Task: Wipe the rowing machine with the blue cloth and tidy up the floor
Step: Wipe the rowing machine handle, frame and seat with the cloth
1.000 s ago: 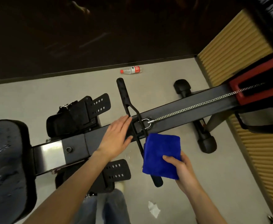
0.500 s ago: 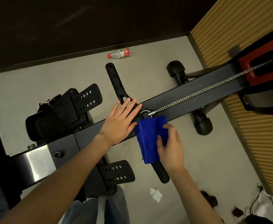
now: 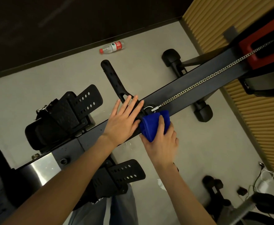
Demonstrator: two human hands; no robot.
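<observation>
The rowing machine's dark rail (image 3: 196,82) runs diagonally from lower left to upper right, with a chain (image 3: 202,80) along it. Its black pull handle (image 3: 112,75) lies across the rail. My left hand (image 3: 124,120) rests flat on the handle's middle, fingers spread, holding nothing. My right hand (image 3: 162,143) presses the bunched blue cloth (image 3: 150,125) against the near half of the handle, right beside the chain hook. The handle's near end is hidden under the cloth and my hand.
A plastic bottle (image 3: 112,47) with a red label lies on the floor by the far dark wall. A crumpled white paper scrap (image 3: 161,184) lies near my feet. Black footrests (image 3: 77,108) flank the rail. Cables and dark objects (image 3: 261,181) sit at the lower right by the slatted wall.
My right hand has brought the blue cloth up onto the handle and bunched it around the bar. My left hand has slid slightly further onto the handle's middle.
</observation>
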